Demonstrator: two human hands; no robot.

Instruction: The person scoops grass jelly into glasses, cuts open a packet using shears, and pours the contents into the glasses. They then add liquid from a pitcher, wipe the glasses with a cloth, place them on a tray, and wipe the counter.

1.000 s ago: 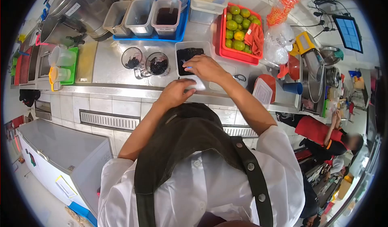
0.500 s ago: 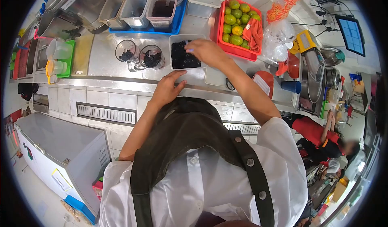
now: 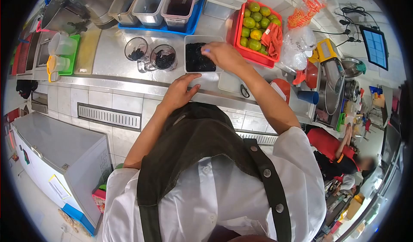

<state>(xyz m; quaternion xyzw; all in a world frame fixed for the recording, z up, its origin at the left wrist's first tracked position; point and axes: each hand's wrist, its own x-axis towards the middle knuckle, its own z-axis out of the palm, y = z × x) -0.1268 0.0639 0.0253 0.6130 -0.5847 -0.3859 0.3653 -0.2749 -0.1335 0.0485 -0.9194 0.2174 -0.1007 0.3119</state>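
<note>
Head view: we see black jelly-like pieces (image 3: 197,61) in plastic tub (image 3: 197,39). Our right hand (image 3: 226,57) over tub, fingers bunched (pinching what, we cannot tell). Our left hand (image 3: 183,92), thumb spread from fingers, at counter edge (image 3: 129,87), nearer us than tub. Glass mugs (image 3: 164,60) left of tub.

Black food (image 3: 197,62), red tray (image 3: 254,57)
</note>
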